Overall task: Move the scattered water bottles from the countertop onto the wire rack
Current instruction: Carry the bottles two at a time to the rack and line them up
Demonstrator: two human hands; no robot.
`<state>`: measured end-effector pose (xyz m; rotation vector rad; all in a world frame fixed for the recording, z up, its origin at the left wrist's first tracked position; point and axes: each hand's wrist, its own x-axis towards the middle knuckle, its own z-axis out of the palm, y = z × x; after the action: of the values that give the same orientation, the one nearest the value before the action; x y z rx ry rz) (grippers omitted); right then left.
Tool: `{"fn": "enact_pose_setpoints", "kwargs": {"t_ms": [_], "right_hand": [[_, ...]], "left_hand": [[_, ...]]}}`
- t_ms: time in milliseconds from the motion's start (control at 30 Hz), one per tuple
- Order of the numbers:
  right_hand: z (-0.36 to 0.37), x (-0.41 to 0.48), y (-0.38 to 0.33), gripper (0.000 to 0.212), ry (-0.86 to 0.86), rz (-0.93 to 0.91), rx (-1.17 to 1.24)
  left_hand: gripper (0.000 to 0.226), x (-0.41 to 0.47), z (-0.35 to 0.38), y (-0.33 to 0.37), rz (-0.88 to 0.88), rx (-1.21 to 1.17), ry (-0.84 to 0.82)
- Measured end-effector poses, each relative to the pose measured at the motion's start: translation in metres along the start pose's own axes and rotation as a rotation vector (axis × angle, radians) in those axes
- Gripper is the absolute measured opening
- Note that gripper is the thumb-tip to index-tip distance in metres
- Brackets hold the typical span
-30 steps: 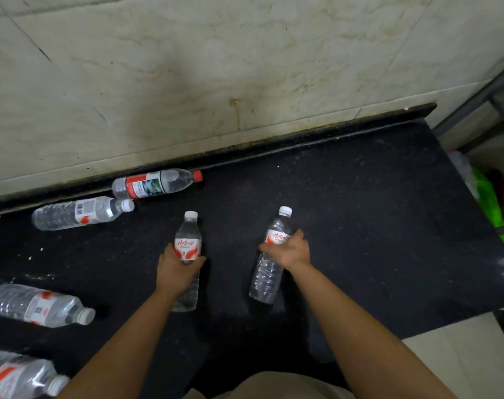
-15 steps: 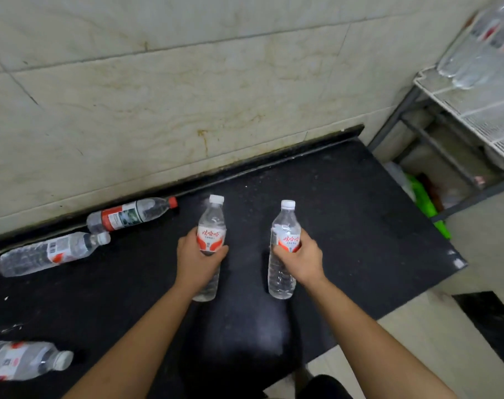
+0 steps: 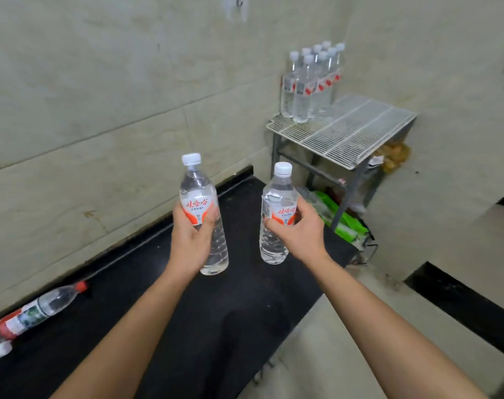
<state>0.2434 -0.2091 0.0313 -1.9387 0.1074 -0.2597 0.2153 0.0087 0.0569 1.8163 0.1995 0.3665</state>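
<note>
Your right hand [image 3: 298, 230] grips one upright bottle [image 3: 277, 214], your left hand [image 3: 191, 236] another [image 3: 203, 214], both above the counter [image 3: 245, 298]; the wire rack [image 3: 360, 131] lies upper right, nearer your right hand.

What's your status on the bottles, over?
Left hand and right hand each grip one upright bottle. Wire rack ahead, front area free. Path clear. Red-capped bottle lies on countertop.
</note>
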Motion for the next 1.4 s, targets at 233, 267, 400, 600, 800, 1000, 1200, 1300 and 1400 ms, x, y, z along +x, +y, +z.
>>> {"fn": "enact_pose_setpoints", "kwargs": {"t_ms": [233, 267, 400, 600, 800, 1000, 1200, 1300, 1400], "right_hand": [[-0.180, 0.043, 0.025, 0.074, 0.073, -0.157, -0.086], [-0.204, 0.051, 0.032, 0.075, 0.092, -0.162, -0.087], [-0.279, 0.084, 0.057, 0.080, 0.163, -0.143, -0.087], [-0.337, 0.141, 0.081, 0.087, 0.217, -0.156, -0.063], [-0.353, 0.228, 0.102, 0.090, 0.212, -0.206, 0.017], [-0.358, 0.359, 0.106, 0.093, 0.151, -0.270, -0.015], [-0.356, 0.465, 0.098, 0.086, 0.113, -0.291, 0.057], [-0.337, 0.507, 0.102, 0.087, 0.045, -0.270, 0.094], [-0.310, 0.543, 0.105, 0.080, -0.052, -0.237, 0.129]], "left_hand": [[0.038, -0.041, 0.172, 0.091, 0.160, -0.177, -0.023], [0.039, -0.045, 0.195, 0.103, 0.171, -0.193, -0.035], [0.048, -0.051, 0.268, 0.136, 0.216, -0.211, -0.087], [0.066, -0.022, 0.347, 0.160, 0.263, -0.180, -0.113], [0.066, 0.039, 0.422, 0.162, 0.255, -0.245, -0.073], [0.050, 0.147, 0.494, 0.159, 0.282, -0.266, 0.039], [0.068, 0.224, 0.527, 0.168, 0.287, -0.215, 0.041], [0.062, 0.254, 0.532, 0.161, 0.224, -0.210, 0.049], [0.064, 0.280, 0.531, 0.148, 0.159, -0.172, 0.115]]}}
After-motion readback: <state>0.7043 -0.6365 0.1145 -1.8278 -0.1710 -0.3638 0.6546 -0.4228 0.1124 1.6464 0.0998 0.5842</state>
